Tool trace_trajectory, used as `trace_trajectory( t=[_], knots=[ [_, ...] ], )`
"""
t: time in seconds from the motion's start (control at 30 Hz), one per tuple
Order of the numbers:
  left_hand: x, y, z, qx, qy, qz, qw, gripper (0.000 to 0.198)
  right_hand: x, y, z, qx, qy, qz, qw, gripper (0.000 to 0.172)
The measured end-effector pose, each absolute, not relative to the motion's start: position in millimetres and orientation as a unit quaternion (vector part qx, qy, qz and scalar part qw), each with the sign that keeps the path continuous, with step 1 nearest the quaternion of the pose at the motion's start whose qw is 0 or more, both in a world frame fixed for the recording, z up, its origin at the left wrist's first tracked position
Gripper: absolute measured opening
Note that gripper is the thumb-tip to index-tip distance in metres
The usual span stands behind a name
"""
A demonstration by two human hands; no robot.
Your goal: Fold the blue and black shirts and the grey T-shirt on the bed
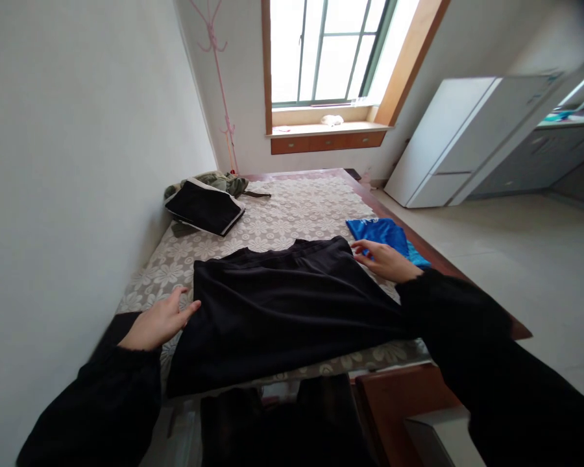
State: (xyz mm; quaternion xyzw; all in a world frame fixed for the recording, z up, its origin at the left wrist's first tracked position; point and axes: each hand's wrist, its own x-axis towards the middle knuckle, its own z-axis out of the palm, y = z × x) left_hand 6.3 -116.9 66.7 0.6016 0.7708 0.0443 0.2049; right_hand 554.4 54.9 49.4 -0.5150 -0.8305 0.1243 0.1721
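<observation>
Closest in, two black sleeves come up from the bottom, and both hands are out on a black garment (282,305) spread flat on the bed (292,207), which has a pale flower-pattern cover. The garment sits in the near half of the bed, its bottom hem right at the near edge. Left hand (158,322) lies at the garment's left edge, fingers stretched out and loosely together, tips just touching the fabric, not gripping anything. Right hand (384,261) is at the far right corner of the garment, fingers also extended and spread flat, pressing on the cloth rather than pinching it as far as I can see. Just behind that hand there's a shiny blue cloth (379,232) at the bed's right edge, near the fingertips. Further back on the left, against the wall, a folded black piece (204,206) sits with a green garment (224,181) bunched behind it. Past the bed, a pink coat rack (219,78) stands in the corner, then the window (331,52), and a white fridge (448,143) off to the right.
</observation>
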Motion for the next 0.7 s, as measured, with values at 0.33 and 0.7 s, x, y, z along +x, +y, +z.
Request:
trace_trajectory(
  t=[0.33,0.7],
  knots=[
    [-4.9,-7.3,46.1,0.774,0.61,0.126,0.117,0.042,525.2,146.7,18.3,-0.53,-0.841,0.09,0.064,0.022],
    [-20.3,15.8,50.7,0.752,0.635,0.121,0.13,0.031,533.4,179.7,28.9,-0.489,-0.865,0.095,0.062,0.01]
  ],
)
